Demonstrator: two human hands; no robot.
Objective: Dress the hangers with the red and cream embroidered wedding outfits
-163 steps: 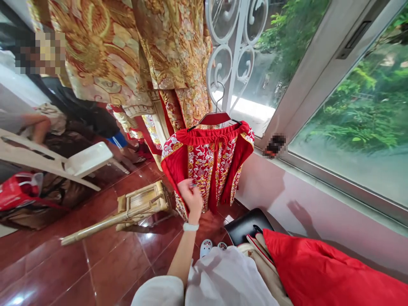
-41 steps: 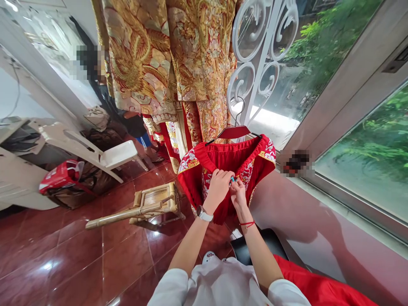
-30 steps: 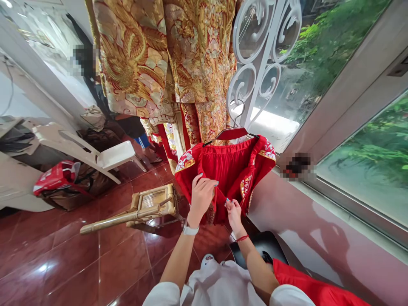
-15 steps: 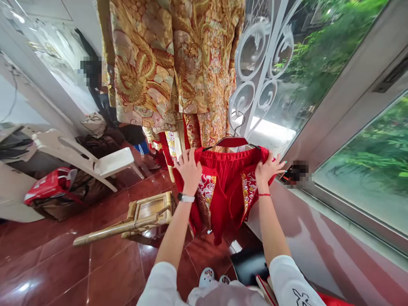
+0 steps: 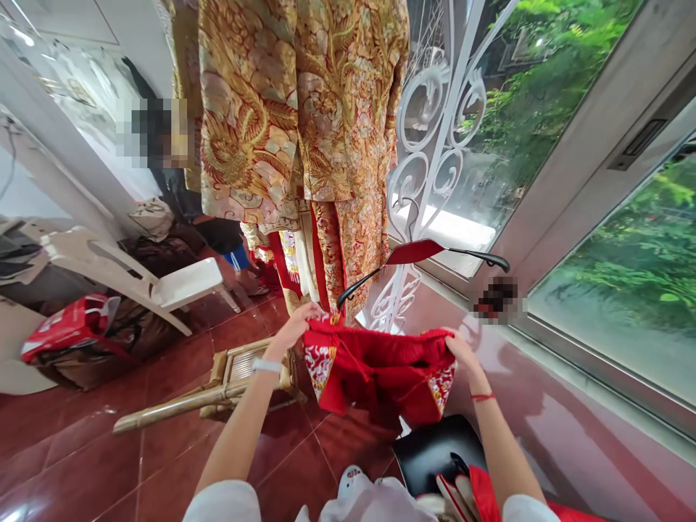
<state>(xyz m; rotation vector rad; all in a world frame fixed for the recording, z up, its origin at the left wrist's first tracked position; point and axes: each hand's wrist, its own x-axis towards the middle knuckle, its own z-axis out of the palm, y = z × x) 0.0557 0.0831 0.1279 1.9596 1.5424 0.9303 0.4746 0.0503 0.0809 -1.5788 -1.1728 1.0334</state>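
Observation:
A red embroidered garment (image 5: 380, 373) hangs stretched between my two hands, below its bare hanger. My left hand (image 5: 298, 325) is closed on the garment's left top corner. My right hand (image 5: 458, 348) grips the right top corner. The red hanger (image 5: 416, 254) with black arms hangs empty on the white scrolled window grille (image 5: 435, 138), just above the garment.
A gold embroidered robe (image 5: 293, 130) hangs at the top centre. A folded bamboo stool (image 5: 217, 384) lies on the red tiled floor. A white plastic chair (image 5: 135, 279) and a red bag (image 5: 65, 330) are on the left. A black seat (image 5: 435, 446) stands below the garment. Another person sits behind the robe.
My hands moved from the garment's front ties to its top corners and pulled it down off the hanger. The hanger now hangs bare and tilted.

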